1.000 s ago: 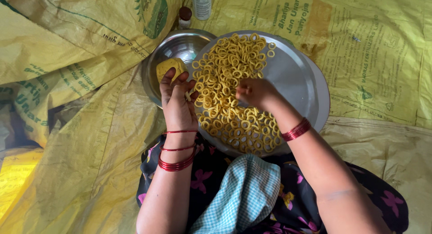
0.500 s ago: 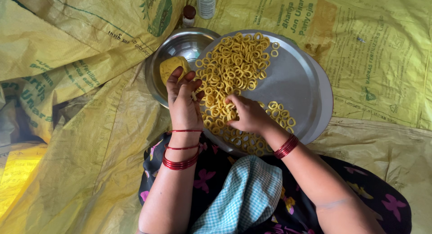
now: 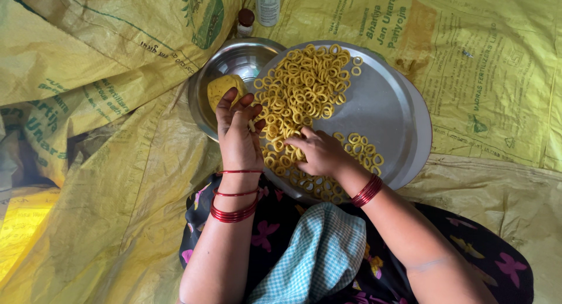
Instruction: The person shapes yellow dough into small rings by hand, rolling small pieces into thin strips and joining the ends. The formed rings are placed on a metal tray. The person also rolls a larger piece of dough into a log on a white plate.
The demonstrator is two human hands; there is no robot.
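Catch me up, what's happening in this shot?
A seated person works over a round steel plate covered with small yellow dough rings. The right hand rests among the rings near the plate's front; the left hand reaches toward a yellow dough lump in a steel bowl beside it.

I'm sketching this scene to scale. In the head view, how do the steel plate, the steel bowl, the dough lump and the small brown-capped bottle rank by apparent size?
1. steel plate
2. steel bowl, partly hidden under the plate
3. dough lump
4. small brown-capped bottle
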